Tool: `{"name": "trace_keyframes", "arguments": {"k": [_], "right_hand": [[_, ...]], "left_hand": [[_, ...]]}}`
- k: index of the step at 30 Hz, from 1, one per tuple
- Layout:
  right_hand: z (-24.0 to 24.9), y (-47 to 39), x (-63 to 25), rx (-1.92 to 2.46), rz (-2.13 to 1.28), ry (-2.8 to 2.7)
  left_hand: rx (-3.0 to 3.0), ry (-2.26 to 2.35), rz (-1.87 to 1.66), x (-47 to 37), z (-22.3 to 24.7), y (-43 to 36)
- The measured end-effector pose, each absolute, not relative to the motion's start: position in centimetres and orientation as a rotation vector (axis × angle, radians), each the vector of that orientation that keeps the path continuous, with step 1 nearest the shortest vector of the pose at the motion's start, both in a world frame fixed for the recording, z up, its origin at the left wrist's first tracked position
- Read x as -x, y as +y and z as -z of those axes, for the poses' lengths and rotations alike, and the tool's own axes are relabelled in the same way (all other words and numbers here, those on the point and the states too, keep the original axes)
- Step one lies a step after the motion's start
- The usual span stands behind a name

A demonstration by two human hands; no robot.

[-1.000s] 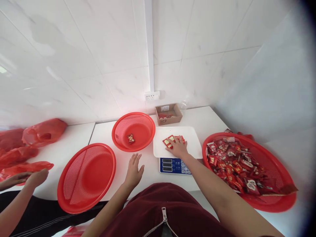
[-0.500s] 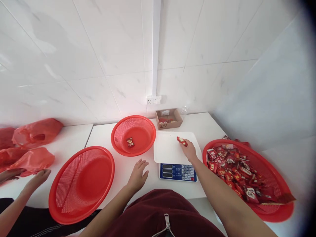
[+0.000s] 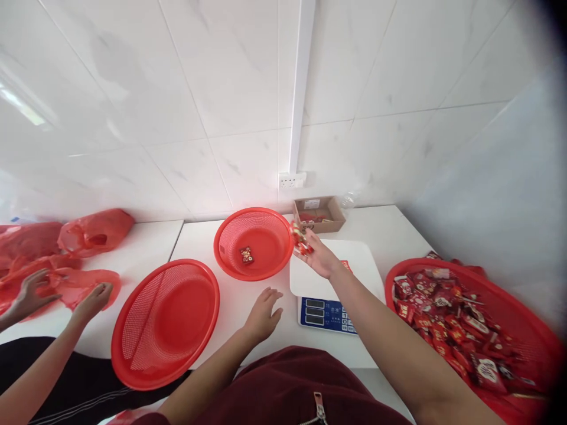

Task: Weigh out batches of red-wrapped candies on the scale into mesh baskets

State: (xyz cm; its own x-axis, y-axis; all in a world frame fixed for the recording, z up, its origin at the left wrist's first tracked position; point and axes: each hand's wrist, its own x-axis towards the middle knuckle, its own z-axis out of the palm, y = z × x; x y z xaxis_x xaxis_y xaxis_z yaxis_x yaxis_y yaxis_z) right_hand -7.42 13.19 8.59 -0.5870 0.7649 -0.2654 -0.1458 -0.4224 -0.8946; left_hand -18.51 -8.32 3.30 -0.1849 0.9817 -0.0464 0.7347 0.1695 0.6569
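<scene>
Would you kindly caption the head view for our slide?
Right hand holds small red packets near the far round red plastic basket.

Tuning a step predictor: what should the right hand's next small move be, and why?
Probably a short shift left over the far red basket, then loosening the fingers. The right hand holds red packets beside that basket's right rim, and a dark red packet lies inside it.
</scene>
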Motion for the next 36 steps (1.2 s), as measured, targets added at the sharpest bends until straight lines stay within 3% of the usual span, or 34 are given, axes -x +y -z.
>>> {"name": "trace_keyframes", "arguments": {"k": [3, 7, 12, 20, 29, 31, 36], "right_hand": [[-9.3, 14.2, 8.7, 0.844, -2.031, -1.336], [-6.9, 15.4, 5.3, 1.395, -1.279, -2.046], [-3.4, 14.6, -1.2, 1.673, -0.936, -2.219], [-3.1, 13.4, -2.8, 1.692, -1.039, -2.084], [-11.1, 15.2, 3.6, 1.107, -1.453, -1.677], [-11.8, 16.3, 1.9, 1.134, -1.303, -1.720], [-9.0, 16.6, -9.3, 1.718, -0.849, -1.855]], "left_hand": [[-1.597, 2.005, -0.691, 19.2, -3.2, -8.7], [-1.562, 2.034, -0.680, 19.9, -2.6, -9.4], [-1.524, 2.040, -0.680, 20.3, -1.9, -10.2], [-1.590, 2.008, -0.632, 19.7, -2.1, -8.8], [-1.774, 1.953, -0.682, 19.4, -1.0, -7.9], [-1.812, 1.951, -0.686, 19.2, -1.0, -7.5], [-1.894, 1.925, -0.609, 17.8, -1.6, -6.4]]}}
